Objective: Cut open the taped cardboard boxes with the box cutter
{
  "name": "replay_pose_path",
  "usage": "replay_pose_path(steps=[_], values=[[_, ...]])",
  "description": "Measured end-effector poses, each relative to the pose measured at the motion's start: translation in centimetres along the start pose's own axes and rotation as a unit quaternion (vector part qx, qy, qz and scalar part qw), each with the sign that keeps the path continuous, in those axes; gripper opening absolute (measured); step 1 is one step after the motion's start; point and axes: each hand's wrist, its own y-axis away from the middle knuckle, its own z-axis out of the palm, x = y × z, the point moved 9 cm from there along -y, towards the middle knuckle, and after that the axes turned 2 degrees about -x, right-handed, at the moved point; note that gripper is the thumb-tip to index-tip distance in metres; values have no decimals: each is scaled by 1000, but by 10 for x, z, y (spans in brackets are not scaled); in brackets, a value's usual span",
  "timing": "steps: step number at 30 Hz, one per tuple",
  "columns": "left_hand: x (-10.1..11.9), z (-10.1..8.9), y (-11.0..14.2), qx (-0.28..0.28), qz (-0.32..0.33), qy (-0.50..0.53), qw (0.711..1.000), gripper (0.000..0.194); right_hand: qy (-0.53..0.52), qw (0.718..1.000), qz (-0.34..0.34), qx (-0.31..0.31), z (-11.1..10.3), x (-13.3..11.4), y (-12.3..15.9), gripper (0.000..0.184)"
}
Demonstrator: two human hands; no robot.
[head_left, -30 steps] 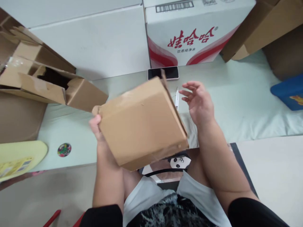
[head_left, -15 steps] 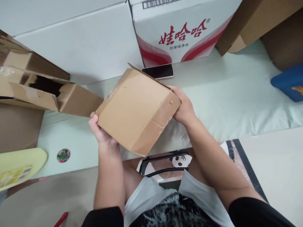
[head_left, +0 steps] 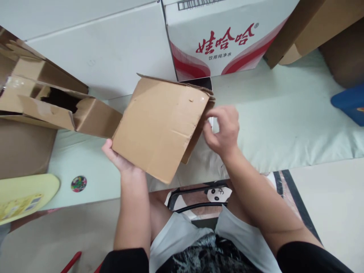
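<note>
A brown cardboard box (head_left: 156,125) is held up, tilted, above the pale green cloth. At its lower left corner, my left hand (head_left: 121,159) is shut on it, the thumb showing along the edge and the other fingers mostly hidden underneath. On the right side a flap stands out from the box, with a gap below it. My right hand (head_left: 224,129) is beside that gap, thumb and forefinger curled but apart. Its forefinger tip is at the box's right edge; whether it touches I cannot tell. Behind the box, a phone (head_left: 199,81) is partly covered.
White boxes stand at the back, one with red lettering (head_left: 224,41). An opened cardboard box (head_left: 93,115) lies at left, near a yellow bottle (head_left: 31,193) and a round colourful disc (head_left: 79,184). At right are a blue container (head_left: 349,104) and more cardboard (head_left: 315,34).
The box was turned between both hands; my right hand took hold of its right end, then let go. The folded end flap has swung outward. My left hand has kept its grip.
</note>
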Motion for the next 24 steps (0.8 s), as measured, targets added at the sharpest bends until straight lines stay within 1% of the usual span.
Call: replay_pose_path(steps=[2,5,6,8,10,14,16,17,20,22,24], values=[[-2,-2,0,12,-2,7,1000,45,-25,996,-41,-76,19,-17,7,16],[-4,-5,-1,33,-2,9,999,46,-56,973,-77,-212,54,-36,22,29],[-4,-6,-1,38,1,7,999,46,-53,965,-81,-244,62,-41,28,34],[-3,-7,-2,39,1,2,999,48,-35,959,-76,-270,73,-46,35,36],[-1,-10,-2,38,0,-5,999,50,-19,961,-69,-268,78,-52,39,33],[3,-16,-3,47,10,-22,999,57,-29,965,-93,-243,79,-70,42,26],[5,-16,-3,47,18,-18,999,59,-30,973,-89,-213,74,-73,41,19],[7,-16,-3,45,24,-14,999,60,-32,977,-87,-193,70,-74,39,19],[12,-16,-2,42,42,-9,998,59,-82,984,-91,-132,53,-77,34,30],[14,-18,-2,43,45,-9,998,58,-135,984,-65,-99,41,-71,29,33],[16,-20,-1,42,52,-7,998,56,-167,983,-6,-71,34,-57,24,28]])
